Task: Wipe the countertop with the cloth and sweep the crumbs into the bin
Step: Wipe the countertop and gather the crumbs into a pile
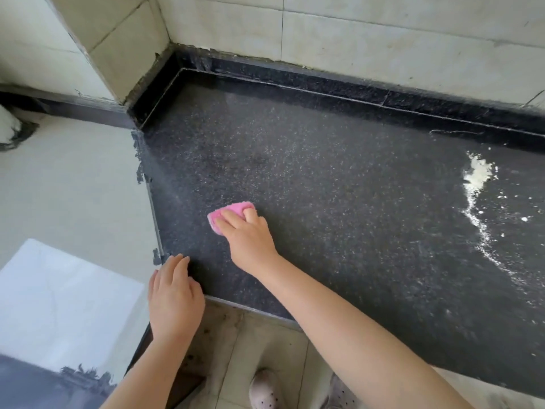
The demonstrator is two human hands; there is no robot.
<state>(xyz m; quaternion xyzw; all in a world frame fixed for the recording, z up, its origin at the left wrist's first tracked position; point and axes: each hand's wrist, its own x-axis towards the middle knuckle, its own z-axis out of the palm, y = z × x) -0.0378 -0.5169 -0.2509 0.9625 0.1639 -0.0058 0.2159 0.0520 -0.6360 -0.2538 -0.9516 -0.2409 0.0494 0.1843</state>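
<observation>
A small pink cloth (236,208) lies folded on the dark speckled countertop (339,202), near its left edge. My right hand (247,234) presses down on the cloth, fingers curled over it. My left hand (174,293) rests with loose fingers on the counter's front left corner. A pile and trail of white crumbs and powder (479,178) spreads over the right part of the counter. No bin is in view.
A raised dark backsplash ledge (324,90) runs along the tiled wall behind. Left of the counter lies a pale floor (73,187) with a bright white sheet or patch (65,302). Slippered feet (265,391) stand on tiles below the front edge.
</observation>
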